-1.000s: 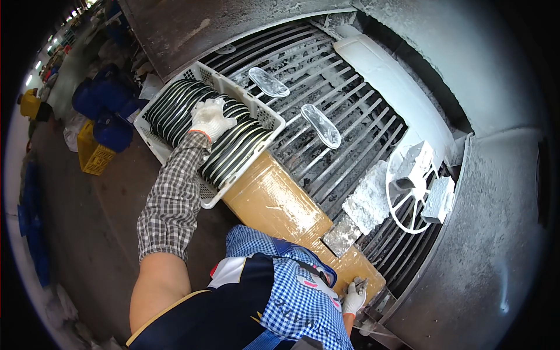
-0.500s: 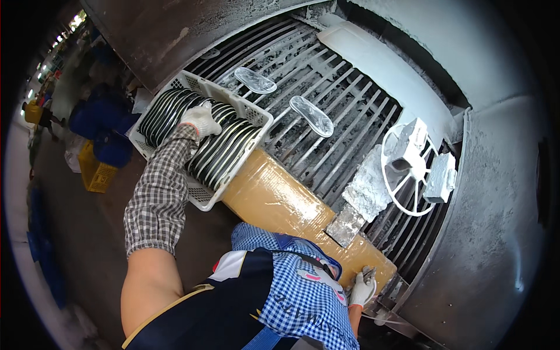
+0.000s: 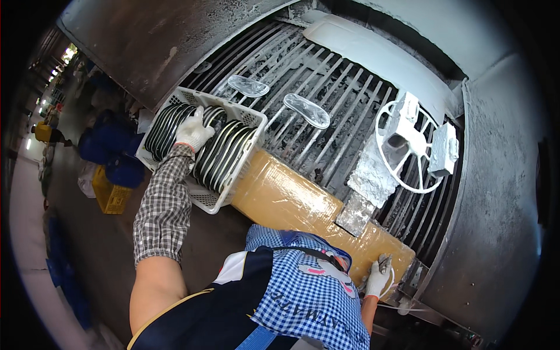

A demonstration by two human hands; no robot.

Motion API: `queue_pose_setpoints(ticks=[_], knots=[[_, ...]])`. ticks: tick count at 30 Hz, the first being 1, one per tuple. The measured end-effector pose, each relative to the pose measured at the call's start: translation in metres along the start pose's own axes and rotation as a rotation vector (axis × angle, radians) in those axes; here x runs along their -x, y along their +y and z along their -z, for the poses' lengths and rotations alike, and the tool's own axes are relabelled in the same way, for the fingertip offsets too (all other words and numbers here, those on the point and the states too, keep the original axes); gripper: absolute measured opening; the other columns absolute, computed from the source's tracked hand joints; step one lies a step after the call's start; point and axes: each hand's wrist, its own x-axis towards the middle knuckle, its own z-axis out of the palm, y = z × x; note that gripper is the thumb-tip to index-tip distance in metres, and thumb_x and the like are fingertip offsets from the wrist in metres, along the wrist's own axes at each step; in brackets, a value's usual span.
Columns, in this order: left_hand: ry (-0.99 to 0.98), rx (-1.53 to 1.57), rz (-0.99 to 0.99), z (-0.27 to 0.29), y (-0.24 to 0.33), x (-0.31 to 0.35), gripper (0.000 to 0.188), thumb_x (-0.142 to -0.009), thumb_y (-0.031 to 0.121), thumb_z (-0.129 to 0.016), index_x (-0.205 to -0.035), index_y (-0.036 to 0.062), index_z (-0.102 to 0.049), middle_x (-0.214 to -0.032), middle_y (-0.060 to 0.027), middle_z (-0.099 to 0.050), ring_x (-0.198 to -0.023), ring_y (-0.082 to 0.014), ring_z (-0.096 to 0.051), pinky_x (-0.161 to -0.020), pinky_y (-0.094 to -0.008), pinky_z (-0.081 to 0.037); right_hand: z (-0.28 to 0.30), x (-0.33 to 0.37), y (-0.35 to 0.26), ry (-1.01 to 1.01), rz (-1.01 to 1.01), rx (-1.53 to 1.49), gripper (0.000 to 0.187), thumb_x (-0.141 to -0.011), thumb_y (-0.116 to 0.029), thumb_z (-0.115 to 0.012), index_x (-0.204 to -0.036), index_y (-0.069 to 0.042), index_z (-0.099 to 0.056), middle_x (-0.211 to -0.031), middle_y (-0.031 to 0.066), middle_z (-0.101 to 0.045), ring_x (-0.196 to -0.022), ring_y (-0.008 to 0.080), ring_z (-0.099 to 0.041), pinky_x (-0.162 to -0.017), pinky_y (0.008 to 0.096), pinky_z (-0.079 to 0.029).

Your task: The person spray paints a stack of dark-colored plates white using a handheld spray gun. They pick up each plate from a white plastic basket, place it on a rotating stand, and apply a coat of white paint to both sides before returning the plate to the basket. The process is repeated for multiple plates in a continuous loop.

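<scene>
My left hand (image 3: 193, 131), in a white glove, reaches into a white plastic crate (image 3: 251, 119) and rests on the rows of black shoe soles (image 3: 224, 151) standing on edge inside it. My right hand (image 3: 378, 279), also gloved, is low at the right, its fingers closed around a small metal part at the end of a long yellow-brown wrapped ledge (image 3: 291, 201). Two clear shoe soles (image 3: 307, 110) lie on the grey slatted conveyor (image 3: 332, 140) beyond the crate.
A white wheel-shaped frame (image 3: 408, 146) with white blocks on it sits on the slats at the right. A grey crusted slab (image 3: 368, 178) lies beside it. Blue sacks (image 3: 111, 154) and a yellow crate (image 3: 108, 192) stand on the floor at the left.
The view has shifted, so the crate and slats sit lower and left. My left hand stays on the black soles; my right hand stays at the ledge end.
</scene>
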Motion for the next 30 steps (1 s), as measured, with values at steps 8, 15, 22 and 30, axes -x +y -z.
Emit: queue_pose_setpoints(ticks=[8, 15, 22, 30], knots=[[0.189, -0.108, -0.034, 0.050, 0.019, -0.009, 0.088, -0.084, 0.042, -0.073, -0.161, 0.0130, -0.041, -0.124, -0.0253, -0.070, -0.113, -0.0386, -0.071, -0.101, -0.0468, -0.056, 0.002, 0.012, -0.048, -0.034, -0.162, 0.004, 0.056, -0.099, -0.009, -0.066, -0.154, -0.007, -0.054, -0.128, 0.0045, -0.070, -0.080, 0.0133, -0.064, -0.054, 0.0301, -0.053], [0.397, 0.195, -0.201, 0.105, 0.096, 0.026, 0.083, -0.082, 0.037, -0.072, -0.157, 0.0110, -0.049, -0.126, -0.0283, -0.071, -0.115, -0.0425, -0.069, -0.102, -0.0495, -0.055, 0.003, 0.010, -0.025, -0.008, -0.011, -0.030, 0.057, -0.100, -0.008, -0.065, -0.155, -0.007, -0.051, -0.133, 0.0048, -0.069, -0.075, 0.0117, -0.062, -0.049, 0.0283, -0.051], [0.036, 0.596, -0.391, 0.052, 0.182, 0.116, 0.080, -0.084, 0.020, -0.069, -0.156, -0.0045, -0.046, -0.149, -0.0248, -0.060, -0.136, -0.0310, -0.062, -0.118, -0.0344, -0.045, 0.003, 0.021, -0.072, -0.077, -0.204, -0.019, 0.057, -0.100, -0.005, -0.063, -0.156, -0.006, -0.051, -0.138, 0.0055, -0.067, -0.075, 0.0110, -0.062, -0.048, 0.0269, -0.052], [-0.486, 0.305, -0.079, -0.082, 0.170, 0.127, 0.107, -0.079, 0.045, -0.076, -0.167, 0.0095, -0.027, -0.148, -0.0332, -0.051, -0.135, -0.0475, -0.054, -0.116, -0.0495, -0.044, 0.002, 0.020, -0.066, -0.057, -0.183, -0.016, 0.055, -0.101, -0.004, -0.063, -0.154, -0.006, -0.052, -0.138, 0.0048, -0.067, -0.080, 0.0107, -0.063, -0.048, 0.0274, -0.051]])
